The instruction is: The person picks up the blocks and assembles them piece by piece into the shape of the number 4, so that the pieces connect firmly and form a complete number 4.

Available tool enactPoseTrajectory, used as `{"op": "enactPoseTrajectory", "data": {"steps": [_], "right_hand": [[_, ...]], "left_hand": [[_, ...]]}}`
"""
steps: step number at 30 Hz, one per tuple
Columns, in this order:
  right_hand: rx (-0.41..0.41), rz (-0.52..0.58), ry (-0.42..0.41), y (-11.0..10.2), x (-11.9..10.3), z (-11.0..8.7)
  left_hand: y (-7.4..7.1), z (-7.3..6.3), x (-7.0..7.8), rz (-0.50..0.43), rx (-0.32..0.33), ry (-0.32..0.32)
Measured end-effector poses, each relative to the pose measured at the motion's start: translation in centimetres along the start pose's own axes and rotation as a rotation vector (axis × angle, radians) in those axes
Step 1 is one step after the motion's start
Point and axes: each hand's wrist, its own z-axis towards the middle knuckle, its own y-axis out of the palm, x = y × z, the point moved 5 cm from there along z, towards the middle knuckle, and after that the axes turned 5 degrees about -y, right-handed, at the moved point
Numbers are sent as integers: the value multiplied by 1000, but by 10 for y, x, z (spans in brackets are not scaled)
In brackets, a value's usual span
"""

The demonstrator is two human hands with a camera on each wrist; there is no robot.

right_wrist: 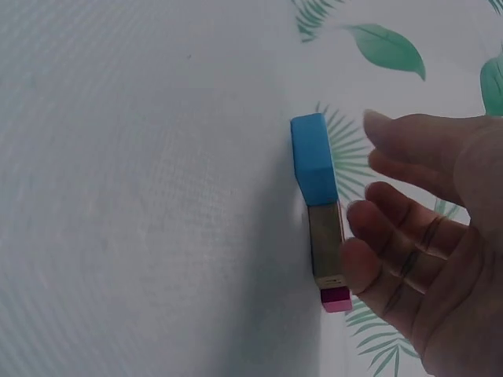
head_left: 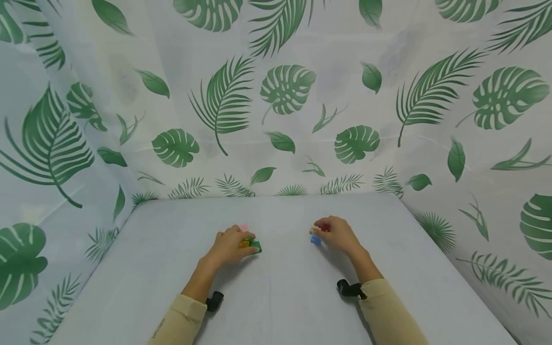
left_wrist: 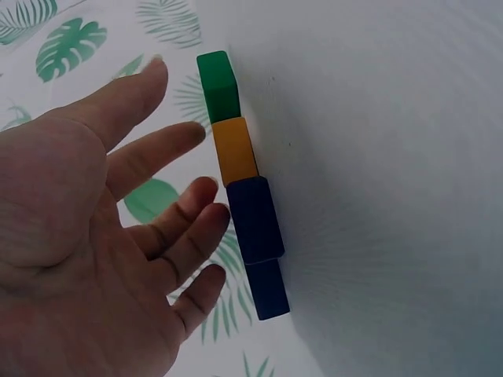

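My left hand (head_left: 230, 245) hovers at a small cluster of toy blocks, its fingers loosely bent. In the left wrist view a green block (left_wrist: 220, 86), an orange block (left_wrist: 236, 151) and two dark blue blocks (left_wrist: 255, 220) form a row beside the fingertips; whether they touch is unclear. A pink block (head_left: 244, 228) shows behind that hand in the head view. My right hand (head_left: 338, 232) is beside another row: a light blue block (right_wrist: 314, 161), a tan block (right_wrist: 326, 243) and a magenta block (right_wrist: 336, 300). Its fingers are relaxed, close to the tan one, none wrapped around a block.
Both rows stand on a white-covered table (head_left: 276, 287), apart from each other. Behind and at the sides hang white sheets with green leaf prints (head_left: 286, 88). Black wrist devices (head_left: 214, 301) are worn at both cuffs.
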Motion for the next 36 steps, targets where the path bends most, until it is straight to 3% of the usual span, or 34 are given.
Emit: {"op": "enactPoseTrajectory", "data": {"steps": [11,20,36], "right_hand": [[-105,-14,76,5,5,-1],[-130,47,132,7,2,-5],[-156,77,63,15,-6,-4]], "left_hand": [[3,-1,3,48,-19,-3],[4,-2,3,23,-13,0],[2,-3,3,-13,-46,0]]}}
